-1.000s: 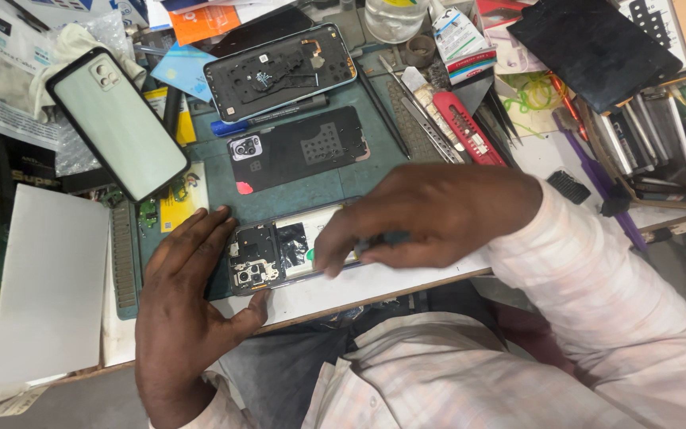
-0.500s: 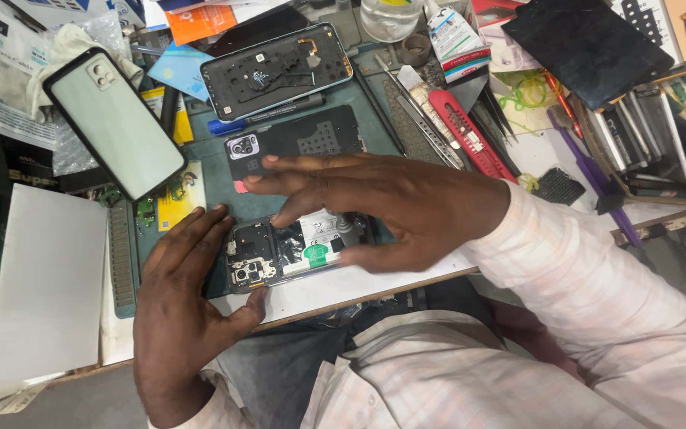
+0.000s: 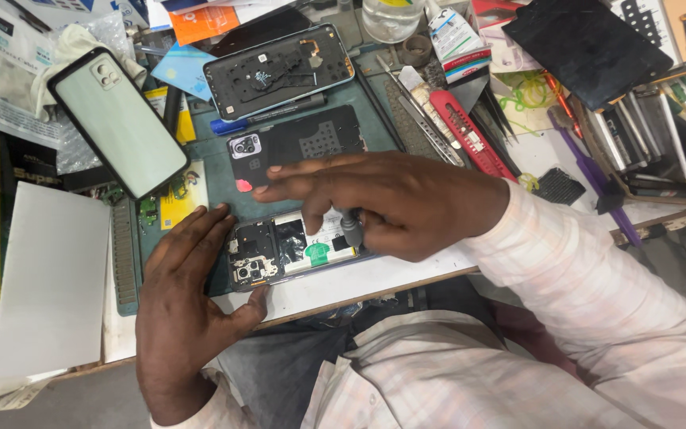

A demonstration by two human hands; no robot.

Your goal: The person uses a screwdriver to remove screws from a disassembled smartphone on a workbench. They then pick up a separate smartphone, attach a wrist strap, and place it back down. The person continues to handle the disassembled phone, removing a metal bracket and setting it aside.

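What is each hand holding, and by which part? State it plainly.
Right hand grips a small screwdriver by its grey handle. Left hand steadies the opened phone at its camera end.

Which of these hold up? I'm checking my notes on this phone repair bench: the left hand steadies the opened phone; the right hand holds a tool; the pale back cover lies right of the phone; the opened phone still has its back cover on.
1. Left hand steadies the opened phone: true.
2. Right hand holds a tool: true.
3. Pale back cover lies right of the phone: false, upper left.
4. Back cover on: false, its insides show.
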